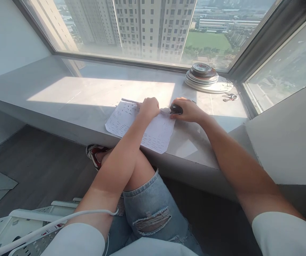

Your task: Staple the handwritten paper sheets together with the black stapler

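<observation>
A sheet of paper with rows of dark marks lies on the window ledge, its near edge at the ledge's front. My left hand is closed at the paper's far edge, its fingertips mostly hidden behind the knuckles. Just right of it, my right hand wraps round a small black object, which looks like a stapler, at the paper's far right corner. A thin dark strip runs along the paper's far left edge.
A stack of plates stands at the back right of the pale ledge, with keys beside it. The window frame borders the back. Below are my legs, a white perforated chair and a white cable.
</observation>
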### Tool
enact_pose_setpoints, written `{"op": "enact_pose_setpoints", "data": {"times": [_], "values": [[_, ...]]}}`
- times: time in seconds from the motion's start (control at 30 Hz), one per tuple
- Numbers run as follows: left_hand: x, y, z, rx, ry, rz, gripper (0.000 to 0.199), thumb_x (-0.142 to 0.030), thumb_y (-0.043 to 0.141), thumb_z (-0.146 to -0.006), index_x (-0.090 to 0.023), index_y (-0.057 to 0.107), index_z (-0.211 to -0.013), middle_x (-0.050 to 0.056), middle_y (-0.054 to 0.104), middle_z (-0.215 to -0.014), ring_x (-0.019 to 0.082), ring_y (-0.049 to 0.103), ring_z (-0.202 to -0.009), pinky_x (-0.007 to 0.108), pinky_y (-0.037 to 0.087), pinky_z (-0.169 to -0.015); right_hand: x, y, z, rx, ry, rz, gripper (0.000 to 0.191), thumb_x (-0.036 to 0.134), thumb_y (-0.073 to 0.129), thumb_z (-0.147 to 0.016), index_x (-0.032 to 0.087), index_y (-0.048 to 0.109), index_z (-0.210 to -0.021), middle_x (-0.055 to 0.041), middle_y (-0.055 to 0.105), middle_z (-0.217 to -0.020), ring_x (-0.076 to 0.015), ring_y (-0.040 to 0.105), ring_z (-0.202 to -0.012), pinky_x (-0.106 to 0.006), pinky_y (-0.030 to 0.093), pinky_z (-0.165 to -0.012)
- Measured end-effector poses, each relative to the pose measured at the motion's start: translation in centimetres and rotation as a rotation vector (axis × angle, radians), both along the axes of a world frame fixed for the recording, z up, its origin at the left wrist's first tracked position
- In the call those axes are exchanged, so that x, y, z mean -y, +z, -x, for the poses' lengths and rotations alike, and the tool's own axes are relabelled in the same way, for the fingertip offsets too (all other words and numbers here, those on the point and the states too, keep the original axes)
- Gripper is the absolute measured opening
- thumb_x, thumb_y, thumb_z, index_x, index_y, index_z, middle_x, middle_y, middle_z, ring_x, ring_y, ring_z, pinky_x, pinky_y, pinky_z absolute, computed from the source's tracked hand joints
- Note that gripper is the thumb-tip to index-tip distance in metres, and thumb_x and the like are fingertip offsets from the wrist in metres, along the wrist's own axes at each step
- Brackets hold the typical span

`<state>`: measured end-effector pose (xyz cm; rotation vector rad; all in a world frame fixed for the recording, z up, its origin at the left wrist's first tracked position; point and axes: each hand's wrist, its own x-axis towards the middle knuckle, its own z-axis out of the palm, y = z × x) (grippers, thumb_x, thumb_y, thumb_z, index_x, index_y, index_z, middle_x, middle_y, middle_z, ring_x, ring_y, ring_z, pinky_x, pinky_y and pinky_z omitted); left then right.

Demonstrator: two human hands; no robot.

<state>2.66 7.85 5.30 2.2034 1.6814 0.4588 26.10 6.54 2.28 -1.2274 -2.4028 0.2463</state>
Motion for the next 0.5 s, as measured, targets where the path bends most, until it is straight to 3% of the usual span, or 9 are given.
{"op": "enact_pose_setpoints", "data": {"times": [0.17, 0.37, 0.5], "values": [[0.42, -0.09, -0.58, 0.042, -0.164, 0.066, 0.025, -0.002, 0.067, -0.085, -0.023, 0.081, -0.087, 0.008, 0.078, -0.103, 0.030, 0.068, -0.105, 0.063, 0.042, -0.112, -0.28, -0.41, 0.09, 0.005, -0.052, -0.033, 0.029, 0.047, 0.074, -0.089, 0.025, 0.064, -0.105, -0.0098, 0.069, -0.105, -0.0328, 0.059, -0.100, -0.042, 0.042, -0.082], [0.33, -0.28, -0.58, 0.056, -0.161, 0.072, 0.014, -0.014, 0.071, -0.096, -0.022, 0.080, -0.090, 0.008, 0.077, -0.104, 0.028, 0.068, -0.101, 0.057, 0.042, -0.110, -0.32, -0.65, 0.16, 0.015, -0.104, -0.070, 0.025, 0.046, 0.072, -0.091, 0.025, 0.062, -0.100, -0.0105, 0.067, -0.102, -0.0331, 0.058, -0.098, -0.044, 0.042, -0.082], [0.25, -0.27, -0.51, 0.060, -0.178, 0.100, 0.014, -0.021, 0.074, -0.099, -0.020, 0.078, -0.085, 0.007, 0.076, -0.099, 0.027, 0.067, -0.100, 0.057, 0.041, -0.111, -0.04, -0.56, 0.34, -0.032, -0.100, -0.092, 0.024, 0.048, 0.058, -0.103, 0.025, 0.061, -0.098, -0.0095, 0.065, -0.098, -0.0311, 0.057, -0.095, -0.044, 0.042, -0.083]]}}
